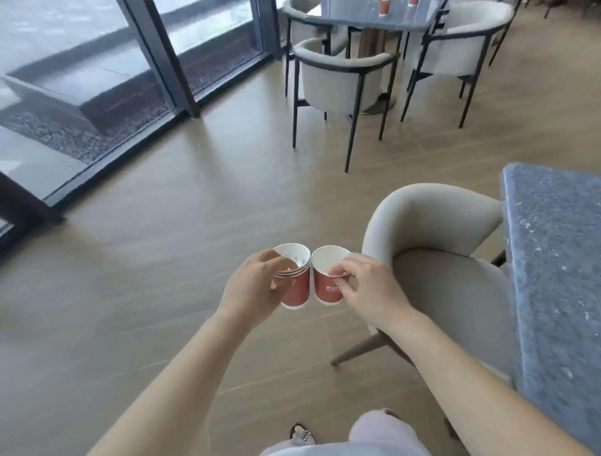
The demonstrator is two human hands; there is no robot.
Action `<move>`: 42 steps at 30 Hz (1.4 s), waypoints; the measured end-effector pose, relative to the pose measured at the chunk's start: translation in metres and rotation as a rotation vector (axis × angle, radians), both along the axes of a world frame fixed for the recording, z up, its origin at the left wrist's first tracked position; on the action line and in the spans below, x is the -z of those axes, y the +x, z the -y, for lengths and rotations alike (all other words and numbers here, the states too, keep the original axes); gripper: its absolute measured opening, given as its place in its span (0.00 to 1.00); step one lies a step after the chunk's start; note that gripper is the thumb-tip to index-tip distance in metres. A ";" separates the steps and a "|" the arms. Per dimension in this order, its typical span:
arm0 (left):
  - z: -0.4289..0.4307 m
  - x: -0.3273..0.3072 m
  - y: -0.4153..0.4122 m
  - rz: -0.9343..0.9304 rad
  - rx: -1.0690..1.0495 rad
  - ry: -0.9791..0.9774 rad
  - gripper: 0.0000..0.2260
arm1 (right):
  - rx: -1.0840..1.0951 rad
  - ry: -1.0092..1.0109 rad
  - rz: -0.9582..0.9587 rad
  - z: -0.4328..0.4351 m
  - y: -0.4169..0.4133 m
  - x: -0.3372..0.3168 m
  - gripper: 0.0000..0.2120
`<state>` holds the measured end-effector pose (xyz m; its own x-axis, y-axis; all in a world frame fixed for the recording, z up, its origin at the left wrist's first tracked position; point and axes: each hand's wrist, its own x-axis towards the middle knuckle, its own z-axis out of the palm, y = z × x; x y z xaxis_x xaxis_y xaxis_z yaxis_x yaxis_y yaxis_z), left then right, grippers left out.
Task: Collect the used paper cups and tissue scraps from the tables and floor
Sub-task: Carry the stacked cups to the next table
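Observation:
My left hand [257,286] grips a stack of nested red paper cups [297,286] with white rims, held upright at waist height over the floor. My right hand [367,289] pinches the rim of a single red paper cup [327,286], which touches the stack's right side. Something white lies inside the top cup of the stack. On the far table [364,19] stand two more red cups, one [384,7] near the middle and one [413,2] cut off by the frame's top edge.
A grey upholstered chair [432,228] stands just right of my hands, beside a blue-grey stone table [556,267]. Several pale chairs [344,78] ring the far table. Glass walls with dark frames [156,55] run along the left. Wooden floor [162,260] lies between.

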<state>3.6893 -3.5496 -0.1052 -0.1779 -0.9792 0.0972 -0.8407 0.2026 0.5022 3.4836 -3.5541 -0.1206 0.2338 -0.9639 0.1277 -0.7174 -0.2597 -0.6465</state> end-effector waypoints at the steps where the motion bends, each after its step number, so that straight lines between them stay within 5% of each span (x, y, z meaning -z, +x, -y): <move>1: 0.000 0.001 0.014 0.009 -0.030 -0.004 0.09 | -0.027 -0.001 -0.001 0.005 0.014 0.000 0.08; 13: 0.061 0.010 0.098 0.019 -0.182 0.012 0.09 | -0.154 0.006 0.008 0.102 0.094 0.007 0.08; 42: 0.603 0.000 -0.021 0.035 0.175 0.065 0.09 | 0.196 0.030 0.054 0.556 -0.011 -0.009 0.09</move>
<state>3.6686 -4.1527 -0.1050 -0.3481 -0.9371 0.0256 -0.8125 0.3153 0.4903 3.4723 -4.1104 -0.1115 0.0349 -0.9938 0.1055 -0.7163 -0.0985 -0.6908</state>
